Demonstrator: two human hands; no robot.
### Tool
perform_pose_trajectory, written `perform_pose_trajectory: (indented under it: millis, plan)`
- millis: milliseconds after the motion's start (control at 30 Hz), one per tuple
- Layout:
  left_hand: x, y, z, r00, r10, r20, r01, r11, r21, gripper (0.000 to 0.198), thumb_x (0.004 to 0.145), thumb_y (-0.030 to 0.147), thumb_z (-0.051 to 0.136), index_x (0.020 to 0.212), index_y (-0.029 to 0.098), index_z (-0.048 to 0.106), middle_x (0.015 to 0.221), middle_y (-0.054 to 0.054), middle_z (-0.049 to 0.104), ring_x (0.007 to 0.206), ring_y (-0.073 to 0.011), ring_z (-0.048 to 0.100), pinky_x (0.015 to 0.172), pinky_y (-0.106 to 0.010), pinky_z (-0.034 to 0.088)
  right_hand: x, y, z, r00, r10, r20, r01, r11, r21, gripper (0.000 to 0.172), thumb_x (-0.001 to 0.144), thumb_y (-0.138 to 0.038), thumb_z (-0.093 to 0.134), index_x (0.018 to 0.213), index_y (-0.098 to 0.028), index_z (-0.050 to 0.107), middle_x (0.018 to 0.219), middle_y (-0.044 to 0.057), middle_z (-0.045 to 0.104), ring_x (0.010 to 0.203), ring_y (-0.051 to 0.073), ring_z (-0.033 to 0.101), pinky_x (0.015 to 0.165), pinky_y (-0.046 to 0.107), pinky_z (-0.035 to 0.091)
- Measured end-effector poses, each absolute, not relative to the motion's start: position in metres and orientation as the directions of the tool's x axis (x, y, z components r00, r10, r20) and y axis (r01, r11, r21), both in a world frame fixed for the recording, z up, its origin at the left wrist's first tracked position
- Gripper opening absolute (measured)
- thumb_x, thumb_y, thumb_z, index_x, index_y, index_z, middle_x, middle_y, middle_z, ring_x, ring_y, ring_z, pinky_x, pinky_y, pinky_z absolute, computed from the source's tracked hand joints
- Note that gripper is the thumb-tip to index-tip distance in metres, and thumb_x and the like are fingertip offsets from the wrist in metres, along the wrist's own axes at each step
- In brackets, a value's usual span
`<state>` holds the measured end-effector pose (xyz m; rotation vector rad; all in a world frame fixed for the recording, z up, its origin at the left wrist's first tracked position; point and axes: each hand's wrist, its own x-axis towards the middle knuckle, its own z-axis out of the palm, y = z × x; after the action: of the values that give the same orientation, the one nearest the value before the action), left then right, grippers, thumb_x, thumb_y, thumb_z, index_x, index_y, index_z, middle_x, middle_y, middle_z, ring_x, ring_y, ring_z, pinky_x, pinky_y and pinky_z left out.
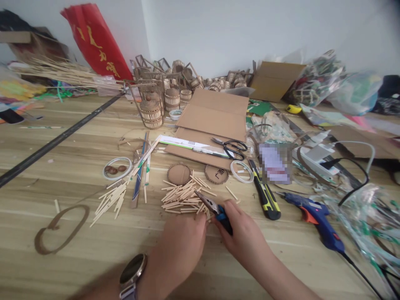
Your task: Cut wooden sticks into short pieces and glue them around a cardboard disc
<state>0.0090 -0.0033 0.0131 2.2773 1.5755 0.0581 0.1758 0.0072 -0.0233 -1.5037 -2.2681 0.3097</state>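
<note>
My right hand (pixel 239 225) is wrapped around the blue and black handles of a pair of pliers (pixel 210 203), whose pointed metal jaws reach over the front right of a heap of short wooden sticks (pixel 181 196). Close beside it, my left hand (pixel 186 233), with a watch on the wrist, is closed at the heap's near edge. Its fingertips point away from me, and what they hold, if anything, is hidden. Just behind the heap lie two round cardboard discs, one plain (pixel 178 173) and one with printed characters (pixel 216 174). More sticks (pixel 109 200) are spread to the left.
Scissors (pixel 233 148) lie on cardboard sheets (pixel 215 112). To the right are a utility knife (pixel 265 191), a blue glue gun (pixel 318 216) and a power strip (pixel 318 160). Tape rolls (pixel 117 168), small stick-covered baskets (pixel 151 114) and a brown strip loop (pixel 61 231) are also around.
</note>
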Motion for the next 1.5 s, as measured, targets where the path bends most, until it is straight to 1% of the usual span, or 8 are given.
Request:
perform_pose_trajectory:
  millis: [233,733,833,933,1033,1167,1300,1500]
  plan:
    - [0.014,-0.008,0.022,0.318,0.898,-0.305,0.944,-0.272,0.185,0.039,0.089,0.007,0.029,0.097,0.015,0.066,0.078,-0.018,0.071,0.067,-0.0337,0.07,0.054,-0.038,0.05,0.171,0.005,-0.024,-0.318,0.935,0.157,0.869,0.354,-0.346,0.004,0.084,-0.02,0.051,0.083,-0.022,0.048,0.081,0.005,0.063,0.069,0.024,0.066,0.057,0.029,0.046]
    - [0.02,-0.011,0.019,0.263,0.92,-0.291,0.965,-0.244,0.097,0.04,0.082,-0.004,0.032,0.094,0.014,0.066,0.079,-0.016,0.071,0.068,-0.03,0.07,0.056,-0.034,0.05,0.164,0.007,-0.022,-0.279,0.957,0.081,0.909,0.291,-0.3,0.003,0.083,-0.019,0.049,0.08,-0.021,0.049,0.081,0.009,0.062,0.068,0.027,0.065,0.055,0.032,0.044]
    - [0.009,-0.003,0.015,0.351,0.918,-0.186,0.921,-0.302,0.245,0.032,0.088,0.004,0.036,0.097,0.016,0.064,0.085,-0.013,0.071,0.071,-0.0243,0.068,0.062,-0.03,0.048,0.171,0.012,-0.012,-0.288,0.955,0.074,0.827,0.287,-0.482,0.006,0.084,-0.022,0.047,0.078,-0.021,0.049,0.077,0.006,0.062,0.066,0.023,0.063,0.056,0.03,0.044]
    - [-0.008,0.01,0.011,0.529,0.841,-0.11,0.67,-0.335,0.662,0.031,0.098,0.027,0.036,0.082,0.018,0.06,0.077,-0.005,0.067,0.072,-0.0174,0.063,0.064,-0.024,0.044,0.184,0.018,0.002,-0.358,0.932,0.053,0.664,0.295,-0.687,0.011,0.086,-0.027,0.048,0.077,-0.022,0.051,0.069,0.001,0.06,0.062,0.018,0.058,0.056,0.026,0.044]
    - [-0.018,0.02,0.004,0.574,0.795,-0.199,0.317,0.008,0.948,0.037,0.097,0.046,0.034,0.081,0.018,0.053,0.059,0.002,0.058,0.053,-0.0115,0.054,0.052,-0.021,0.04,0.193,0.021,0.013,-0.379,0.924,0.051,0.575,0.278,-0.77,0.014,0.088,-0.03,0.049,0.077,-0.022,0.053,0.067,-0.001,0.058,0.062,0.016,0.056,0.056,0.025,0.044]
    - [-0.011,0.022,-0.002,0.488,0.816,-0.309,0.09,0.305,0.948,0.043,0.088,0.06,0.044,0.08,0.018,0.049,0.068,-0.002,0.064,0.054,-0.013,0.06,0.052,-0.023,0.041,0.191,0.015,0.017,-0.372,0.926,0.057,0.529,0.262,-0.807,0.011,0.088,-0.026,0.049,0.082,-0.021,0.056,0.066,-0.001,0.061,0.061,0.015,0.058,0.057,0.024,0.046]
    - [-0.001,0.016,-0.001,0.487,0.806,-0.337,0.102,0.33,0.938,0.045,0.085,0.062,0.047,0.081,0.017,0.052,0.073,-0.002,0.065,0.069,-0.0169,0.065,0.06,-0.025,0.045,0.181,0.007,0.014,-0.43,0.901,0.065,0.533,0.312,-0.786,0.01,0.087,-0.021,0.049,0.081,-0.022,0.057,0.069,-0.001,0.064,0.063,0.015,0.061,0.059,0.023,0.047]
    - [0.002,0.01,-0.01,0.479,0.797,-0.369,0.033,0.403,0.914,0.052,0.075,0.07,0.056,0.084,0.02,0.046,0.068,0.001,0.062,0.062,-0.018,0.064,0.061,-0.031,0.05,0.175,0.004,0.0,-0.404,0.913,0.063,0.581,0.309,-0.753,0.015,0.084,-0.017,0.046,0.098,-0.022,0.05,0.083,0.004,0.069,0.073,0.018,0.068,0.065,0.027,0.052]
